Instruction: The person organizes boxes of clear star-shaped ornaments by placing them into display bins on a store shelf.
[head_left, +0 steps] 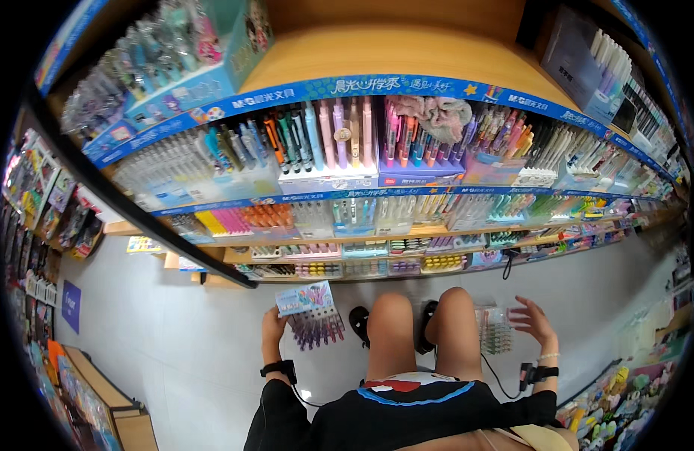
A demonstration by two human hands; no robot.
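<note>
My left hand (274, 325) is closed on the side of a pen display box (305, 299). The box has a light-blue printed header card and rows of dark purple pens (319, 331) standing in holes. My right hand (535, 319) has its fingers spread, just right of a clear plastic pen holder (494, 314) with several green-and-white pens (497, 338) in it. Whether the fingertips touch this holder cannot be made out. Both hands are low, either side of my knees, above the grey floor.
Ahead stands a wooden shelf unit (377, 56) with blue edge strips, its tiers packed with pens. A grey-pink scrunchie (441, 119) lies on the pens. A black post (136, 207) slants at left. Plush toys (617, 406) are at lower right, a wooden stand (133, 421) at lower left.
</note>
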